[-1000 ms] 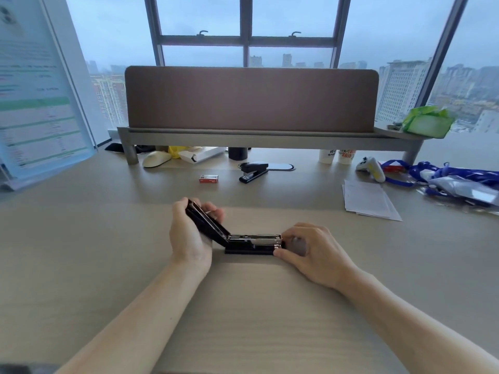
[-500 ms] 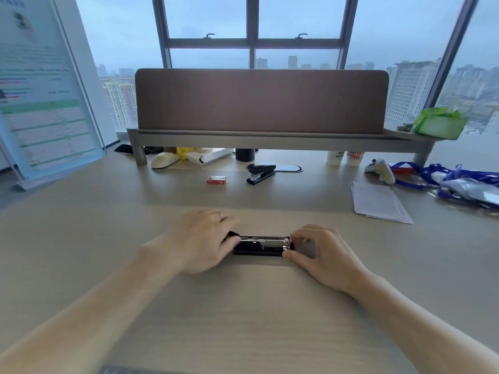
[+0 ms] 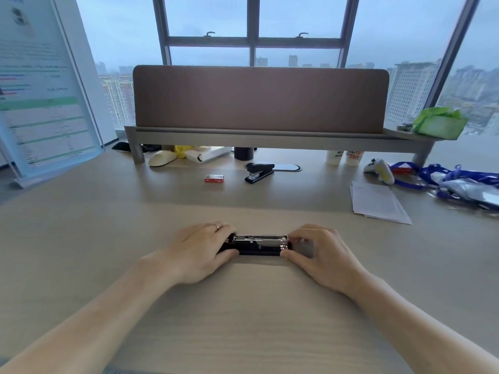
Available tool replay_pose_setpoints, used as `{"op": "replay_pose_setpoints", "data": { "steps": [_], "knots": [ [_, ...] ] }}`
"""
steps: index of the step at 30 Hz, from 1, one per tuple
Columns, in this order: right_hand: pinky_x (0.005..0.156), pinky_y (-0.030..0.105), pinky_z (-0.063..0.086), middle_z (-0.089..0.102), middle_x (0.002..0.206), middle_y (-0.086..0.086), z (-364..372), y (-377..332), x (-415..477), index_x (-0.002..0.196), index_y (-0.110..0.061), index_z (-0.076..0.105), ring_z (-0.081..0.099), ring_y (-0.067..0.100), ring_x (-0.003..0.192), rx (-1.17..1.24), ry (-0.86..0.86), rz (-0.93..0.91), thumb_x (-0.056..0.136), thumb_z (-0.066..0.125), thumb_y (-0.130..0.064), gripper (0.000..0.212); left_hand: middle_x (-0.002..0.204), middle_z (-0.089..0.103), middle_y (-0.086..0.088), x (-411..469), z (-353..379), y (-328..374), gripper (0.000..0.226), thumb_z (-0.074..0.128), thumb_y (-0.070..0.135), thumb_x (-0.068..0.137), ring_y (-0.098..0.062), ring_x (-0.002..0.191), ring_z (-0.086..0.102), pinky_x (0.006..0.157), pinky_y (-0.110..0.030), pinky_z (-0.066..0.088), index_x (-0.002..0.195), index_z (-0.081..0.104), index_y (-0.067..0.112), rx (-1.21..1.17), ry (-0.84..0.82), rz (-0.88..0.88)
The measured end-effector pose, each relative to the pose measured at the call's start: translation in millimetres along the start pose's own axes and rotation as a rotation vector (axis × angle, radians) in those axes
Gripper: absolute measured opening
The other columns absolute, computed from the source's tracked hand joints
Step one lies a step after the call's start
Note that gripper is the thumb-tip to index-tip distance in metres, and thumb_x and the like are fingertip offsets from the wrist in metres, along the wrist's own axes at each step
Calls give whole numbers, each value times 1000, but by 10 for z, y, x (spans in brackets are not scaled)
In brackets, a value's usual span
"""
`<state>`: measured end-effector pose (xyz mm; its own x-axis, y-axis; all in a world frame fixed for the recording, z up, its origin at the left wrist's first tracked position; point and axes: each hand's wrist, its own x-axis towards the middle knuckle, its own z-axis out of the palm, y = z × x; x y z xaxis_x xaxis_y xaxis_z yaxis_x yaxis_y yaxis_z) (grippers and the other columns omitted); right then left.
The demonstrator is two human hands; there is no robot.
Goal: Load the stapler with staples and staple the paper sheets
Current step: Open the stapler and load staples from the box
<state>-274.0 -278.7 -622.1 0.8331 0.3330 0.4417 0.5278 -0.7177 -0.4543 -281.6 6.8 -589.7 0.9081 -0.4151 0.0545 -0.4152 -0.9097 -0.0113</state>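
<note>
- At the near centre of the desk (image 3: 243, 319), the stapler (image 3: 259, 244) lies flat, its metal staple channel facing up for loading.
- The left hand (image 3: 199, 252) curls over the stapler's hinge end, fingers clasping it, probably to stop it sliding.
- The right hand (image 3: 321, 252) pinches the front end between thumb and fingertips, steadying the channel.
- Farther back, a red staple box (image 3: 214, 178) and a second stapler (image 3: 259, 171) rest untouched.
- The paper sheets (image 3: 378, 202) wait far right, well apart.
</note>
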Motion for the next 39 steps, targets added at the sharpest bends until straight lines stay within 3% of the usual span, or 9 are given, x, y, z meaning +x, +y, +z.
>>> {"op": "replay_pose_setpoints", "data": {
  "steps": [2, 5, 10, 17, 27, 30, 33, 37, 39],
  "knots": [
    [87, 35, 54, 67, 92, -17, -5, -8, -7, 98, -33, 73, 63, 5, 88, -3, -4, 4, 86, 76, -49, 21, 130, 60, 12, -2, -4, 14, 59, 25, 68, 92, -19, 120, 59, 96, -34, 45, 134, 48, 33, 1, -13, -8],
    [88, 32, 53, 65, 98, -18, -8, -12, -20, 111, -36, 66, 62, 4, 94, 16, 14, 21, 91, 67, -55, 27, 146, 54, 10, 49, -103, 53, 60, 37, 68, 99, -17, 135, 51, 109, -34, 41, 147, 43, 33, -123, -13, -57],
    [90, 35, 53, 65, 103, -16, -8, 57, 226, 116, -35, 59, 63, 5, 101, 55, 123, 124, 99, 49, -55, 28, 152, 53, 2, 490, -398, -70, 50, 47, 52, 104, -17, 141, 47, 114, -35, 38, 146, 50, 26, -394, 159, -153],
    [102, 37, 47, 63, 124, -6, 205, 251, 826, 127, -27, 61, 59, 18, 121, -128, -65, 150, 100, 58, -39, 29, 149, 54, -7, 1298, -128, -611, 38, 60, 29, 102, -26, 135, 53, 109, -36, 43, 138, 55, 17, -351, 117, -349],
    [101, 35, 41, 58, 117, -10, 386, 397, 896, 121, -34, 61, 53, 19, 119, -263, -29, 127, 96, 57, -49, 30, 171, 22, -12, 2086, 114, -1138, 59, 47, 16, 106, -35, 156, 21, 122, -35, 23, 161, 25, 13, -123, -24, -408],
    [100, 34, 41, 58, 117, -10, 385, 380, 899, 120, -33, 61, 53, 19, 118, -258, -34, 134, 96, 56, -50, 30, 155, 47, -16, 2142, 186, -1217, 39, 44, 19, 106, -36, 141, 43, 111, -38, 40, 145, 47, 13, -78, 2, -388],
    [100, 35, 41, 58, 119, -10, 362, 357, 884, 122, -32, 61, 53, 19, 119, -261, -46, 145, 97, 55, -48, 30, 139, 59, -14, 2054, 119, -1119, 30, 52, 24, 105, -34, 129, 52, 99, -37, 43, 133, 57, 14, -106, 61, -354],
    [99, 36, 46, 63, 114, -8, 326, 298, 856, 120, -28, 64, 58, 19, 114, -205, -16, 158, 97, 57, -37, 26, 112, 69, -4, 1671, -97, -550, 17, 63, 23, 101, -27, 107, 64, 88, -34, 47, 115, 69, 17, -281, 152, -121],
    [91, 37, 51, 66, 104, -8, 297, 276, 829, 113, -26, 67, 62, 19, 103, -110, 48, 215, 97, 56, -29, 20, 108, 71, 2, 1407, -121, -250, 17, 67, 26, 99, -20, 101, 65, 88, -31, 50, 115, 73, 22, -351, 88, -25]
  ]
}}
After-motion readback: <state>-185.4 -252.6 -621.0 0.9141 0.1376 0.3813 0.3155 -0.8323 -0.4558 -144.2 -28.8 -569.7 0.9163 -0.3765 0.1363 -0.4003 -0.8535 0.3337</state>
